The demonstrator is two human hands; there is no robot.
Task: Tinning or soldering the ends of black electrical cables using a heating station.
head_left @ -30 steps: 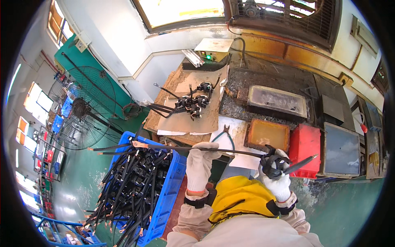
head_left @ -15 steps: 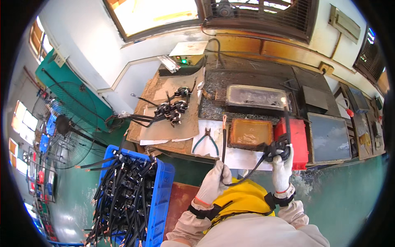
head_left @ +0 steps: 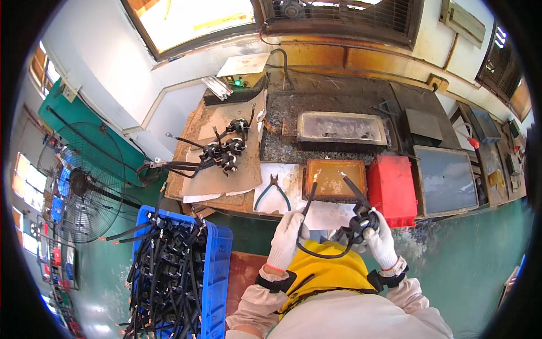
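Note:
Both my hands wear white gloves. My left hand (head_left: 288, 237) is closed around a black cable (head_left: 309, 204), whose bare copper end points up. The cable loops down and across to a black coil-like part (head_left: 358, 225) that my right hand (head_left: 381, 240) grips. A second, thicker black lead (head_left: 354, 187) sticks up from that part, its bright tip leaning left. In the picture both tips overlap a shallow pan of amber stuff (head_left: 344, 195); whether they touch it I cannot tell. Green-handled cutting pliers (head_left: 285, 198) lie on white paper near my left hand.
Behind the pan stands a long metal trough (head_left: 341, 141). A red bin (head_left: 392, 192) and a grey-topped tray (head_left: 446, 179) stand to the right. Several similar parts (head_left: 223, 150) lie on cardboard at left. A blue crate (head_left: 217, 277) full of them and a fan (head_left: 82, 182) stand further left.
My right hand has come left, nearer my left hand. The thick lead has swung from over the trough's right end to over the amber pan. The whole view has shifted slightly.

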